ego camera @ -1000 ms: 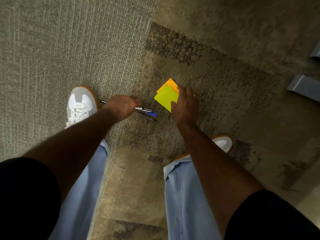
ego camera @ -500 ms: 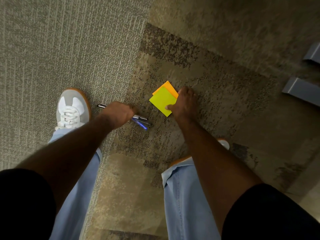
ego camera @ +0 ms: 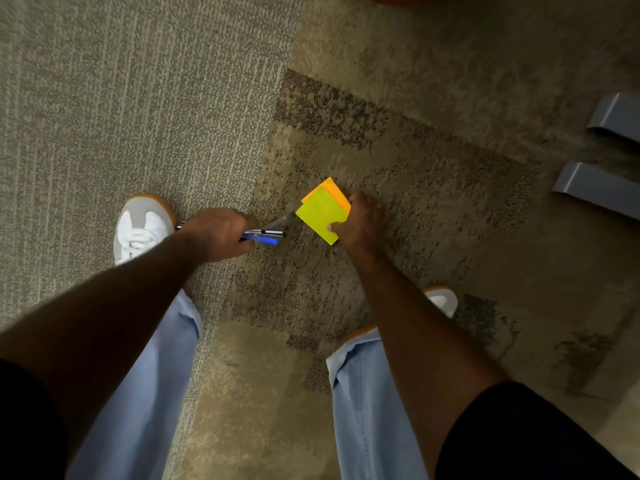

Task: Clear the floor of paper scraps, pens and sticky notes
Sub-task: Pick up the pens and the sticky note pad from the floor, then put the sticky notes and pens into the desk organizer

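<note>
Sticky notes (ego camera: 322, 213) held in right hand (ego camera: 360, 225): yellow-green pad on top, orange pad (ego camera: 336, 192) behind it, peeking out at the upper edge, thumb pressed on the yellow face near its lower right corner, fingers wrapped behind. Pads are above the carpet, tilted like a diamond. Pens (ego camera: 264, 235) bunched in left hand (ego camera: 216, 235), fist closed round them, tips sticking out to the right toward the notes; one blue barrel lowest, a black-and-silver one just above it, another greyish one angled up, blurred. A pen end also pokes out on the fist's left side near the shoe. Pen tips near the yellow pad's left corner, not touching. Carpet floor (ego camera: 138, 98) below, grey striped tile left, brown mottled tile centre and right. White sneaker (ego camera: 140, 228) with gum sole left of left hand; other sneaker (ego camera: 441, 301) partly hidden by right forearm. Light blue jeans legs at bottom. Two grey metal furniture feet (ego camera: 595, 188) at right edge.
</note>
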`<state>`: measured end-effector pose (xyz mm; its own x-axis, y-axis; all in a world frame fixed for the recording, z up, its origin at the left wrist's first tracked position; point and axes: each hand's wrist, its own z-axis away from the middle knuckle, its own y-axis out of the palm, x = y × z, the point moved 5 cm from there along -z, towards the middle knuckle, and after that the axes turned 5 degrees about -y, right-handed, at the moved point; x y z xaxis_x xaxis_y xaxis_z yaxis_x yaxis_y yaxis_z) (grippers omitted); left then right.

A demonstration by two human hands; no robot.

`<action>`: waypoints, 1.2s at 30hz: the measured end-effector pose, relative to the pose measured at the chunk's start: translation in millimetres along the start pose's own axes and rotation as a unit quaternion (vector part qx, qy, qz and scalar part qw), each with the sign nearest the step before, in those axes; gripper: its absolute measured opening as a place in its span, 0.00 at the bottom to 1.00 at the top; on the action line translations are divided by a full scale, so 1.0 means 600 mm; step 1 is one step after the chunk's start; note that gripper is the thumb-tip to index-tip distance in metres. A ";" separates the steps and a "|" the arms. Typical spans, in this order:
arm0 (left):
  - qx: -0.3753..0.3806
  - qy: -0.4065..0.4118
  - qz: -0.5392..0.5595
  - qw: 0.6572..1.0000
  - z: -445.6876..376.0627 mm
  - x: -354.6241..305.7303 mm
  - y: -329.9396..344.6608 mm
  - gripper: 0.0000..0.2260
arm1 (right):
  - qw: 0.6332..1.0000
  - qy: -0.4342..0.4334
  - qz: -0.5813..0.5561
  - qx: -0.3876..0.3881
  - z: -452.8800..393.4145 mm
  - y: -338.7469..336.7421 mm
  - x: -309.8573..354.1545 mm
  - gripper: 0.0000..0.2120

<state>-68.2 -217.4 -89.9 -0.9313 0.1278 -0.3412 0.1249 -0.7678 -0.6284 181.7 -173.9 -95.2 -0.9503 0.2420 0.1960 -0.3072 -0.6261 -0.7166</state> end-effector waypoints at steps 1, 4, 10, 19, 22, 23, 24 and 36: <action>-0.009 -0.002 0.008 1.000 -0.001 0.002 -0.006 0.08 | 1.000 -0.002 0.010 0.013 -0.003 0.002 -0.002 0.34; -0.042 -0.015 0.023 0.999 0.000 -0.001 -0.025 0.08 | 0.999 -0.011 0.002 0.034 0.001 -0.001 -0.006 0.32; -0.078 -0.076 0.126 0.986 0.028 -0.025 -0.076 0.07 | 0.986 -0.014 -0.165 0.005 0.045 -0.055 -0.014 0.21; -0.159 -0.146 0.536 0.816 0.155 -0.162 -0.296 0.11 | 0.908 0.008 -0.409 -0.096 0.233 -0.290 0.043 0.27; -0.181 -0.116 0.593 0.776 0.216 -0.231 -0.426 0.08 | 0.893 -0.035 -0.436 -0.108 0.327 -0.433 0.083 0.26; -0.192 -0.107 0.598 0.770 0.239 -0.254 -0.476 0.07 | 0.890 -0.047 -0.440 -0.112 0.359 -0.487 0.096 0.26; -0.203 -0.101 0.601 0.766 0.263 -0.277 -0.528 0.08 | 0.887 -0.059 -0.443 -0.117 0.392 -0.543 0.109 0.26; -0.139 0.169 0.518 0.827 0.577 -0.586 -1.108 0.15 | 0.852 -0.178 -0.447 -0.207 0.808 -1.132 0.202 0.26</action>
<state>57.9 30.4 689.9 -0.1331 -0.3037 -0.9434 0.9128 -0.4085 0.0027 250.7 -78.4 739.6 -0.3230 0.1988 0.9253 -0.9423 0.0233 -0.3340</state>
